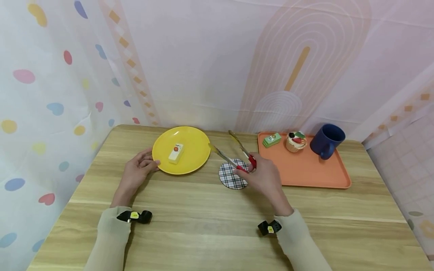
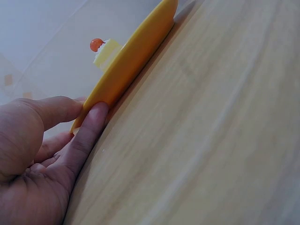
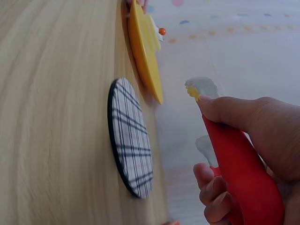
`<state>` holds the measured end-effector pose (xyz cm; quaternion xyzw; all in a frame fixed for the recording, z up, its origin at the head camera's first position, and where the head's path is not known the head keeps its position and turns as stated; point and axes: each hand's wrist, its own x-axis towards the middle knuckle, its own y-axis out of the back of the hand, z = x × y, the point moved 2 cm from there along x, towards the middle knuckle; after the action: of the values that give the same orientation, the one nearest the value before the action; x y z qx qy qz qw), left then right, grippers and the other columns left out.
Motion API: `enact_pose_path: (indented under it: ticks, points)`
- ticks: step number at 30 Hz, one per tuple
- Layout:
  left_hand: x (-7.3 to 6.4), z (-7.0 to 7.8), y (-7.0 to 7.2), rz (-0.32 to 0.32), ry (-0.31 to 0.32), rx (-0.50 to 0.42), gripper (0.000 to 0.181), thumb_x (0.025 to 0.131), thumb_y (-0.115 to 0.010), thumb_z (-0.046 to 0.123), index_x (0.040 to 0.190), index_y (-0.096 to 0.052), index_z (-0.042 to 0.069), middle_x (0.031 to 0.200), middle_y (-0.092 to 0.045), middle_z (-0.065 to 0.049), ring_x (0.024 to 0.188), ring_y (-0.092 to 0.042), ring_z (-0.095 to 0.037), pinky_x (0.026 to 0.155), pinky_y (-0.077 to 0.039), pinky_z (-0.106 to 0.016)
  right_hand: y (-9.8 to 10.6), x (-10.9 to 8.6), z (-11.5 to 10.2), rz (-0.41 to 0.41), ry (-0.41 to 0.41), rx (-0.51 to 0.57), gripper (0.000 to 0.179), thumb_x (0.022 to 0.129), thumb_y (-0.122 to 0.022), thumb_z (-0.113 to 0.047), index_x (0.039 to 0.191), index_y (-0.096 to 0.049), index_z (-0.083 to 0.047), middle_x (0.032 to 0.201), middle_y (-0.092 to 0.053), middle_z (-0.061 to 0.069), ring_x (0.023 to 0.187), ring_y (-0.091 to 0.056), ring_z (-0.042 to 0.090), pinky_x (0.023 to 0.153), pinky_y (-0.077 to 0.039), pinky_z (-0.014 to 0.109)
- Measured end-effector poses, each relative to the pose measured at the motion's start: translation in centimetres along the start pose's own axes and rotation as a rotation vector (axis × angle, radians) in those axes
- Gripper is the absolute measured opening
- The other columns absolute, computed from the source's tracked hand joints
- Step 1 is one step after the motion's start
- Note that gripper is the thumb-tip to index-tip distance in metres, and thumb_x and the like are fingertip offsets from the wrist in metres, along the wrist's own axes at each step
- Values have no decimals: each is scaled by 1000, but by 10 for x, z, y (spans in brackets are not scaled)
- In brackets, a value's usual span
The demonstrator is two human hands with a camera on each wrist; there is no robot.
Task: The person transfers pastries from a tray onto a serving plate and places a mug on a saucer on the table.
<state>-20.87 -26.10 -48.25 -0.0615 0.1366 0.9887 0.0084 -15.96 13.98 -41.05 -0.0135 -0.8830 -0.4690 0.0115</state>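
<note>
1. Tongs (image 3: 236, 164) of metal, red-gripped and yellowish at the tips, spread apart in the right hand (image 1: 262, 177), fingers curled round the grips, just right of a round, glossy yellow plate (image 1: 193, 158).
2. Left hand (image 1: 135, 171) pinches the plate's left rim; a light, steady hold should guard against sliding.
3. Small, cream-coloured cake block (image 1: 174, 155), topped with a red-orange ball, rests on the plate, clear of the tongs; an even squeeze below the ball would likely grip it best.
4. Round, black-and-white plaid coaster (image 1: 230, 180) lies on the bench (image 1: 203, 222), right of the plate; raised tips should clear the plate's rim.
</note>
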Motion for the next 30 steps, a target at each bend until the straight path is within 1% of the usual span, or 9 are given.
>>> enact_pose_path:
  ticks: [4,7,10,12,15,18,25,30]
  points:
    - [0,-1,-1,3,-8,8,70,99,-71,27,159,-38,11,109,-63,6,89,-69,2,83,-63,-19,6,-1,5,18,-7,-5,66,80,-85,-51,125,-63,-7,79,-65,-1,71,-58,19,57,-41,27]
    - [1,-2,-1,2,-18,7,70,99,-71,26,159,-37,11,109,-63,6,89,-69,2,83,-63,-19,12,-3,9,29,-17,-7,72,80,-84,-52,131,-61,-7,83,-69,1,73,-60,20,58,-43,27]
    - [1,-2,-1,1,-24,2,70,99,-71,25,159,-37,10,109,-62,6,89,-68,2,83,-63,-19,15,-4,14,31,-32,-5,74,81,-83,-53,133,-60,-6,84,-69,2,73,-60,20,58,-43,26]
    - [1,-2,-1,2,-24,0,70,99,-71,25,159,-37,10,109,-62,6,89,-68,2,83,-63,-19,17,-3,17,31,-39,-2,71,82,-82,-53,131,-60,-6,83,-68,2,72,-59,20,57,-41,26]
    - [0,-2,-1,1,-21,1,70,99,-71,25,159,-37,11,109,-62,6,89,-68,3,83,-63,-19,20,-3,21,37,-52,-4,63,82,-82,-54,120,-63,-7,79,-63,1,70,-57,20,56,-39,27]
    - [0,-1,-1,0,-16,0,70,99,-70,24,159,-36,11,109,-62,6,89,-68,3,83,-63,-18,22,-3,26,52,-65,-12,60,82,-82,-54,115,-63,-7,77,-62,1,69,-57,21,56,-39,27]
    - [-1,0,0,-6,-10,-3,70,100,-70,24,160,-35,10,109,-62,7,89,-68,3,83,-63,-18,29,-3,36,68,-82,-14,69,83,-82,-54,127,-62,-5,83,-68,4,74,-61,23,59,-42,27]
    - [0,-1,0,-2,-8,7,71,99,-70,26,159,-36,11,109,-63,7,90,-68,3,84,-63,-18,33,-1,43,67,-100,-24,73,83,-80,-56,130,-61,-4,82,-63,7,73,-57,25,57,-39,28]
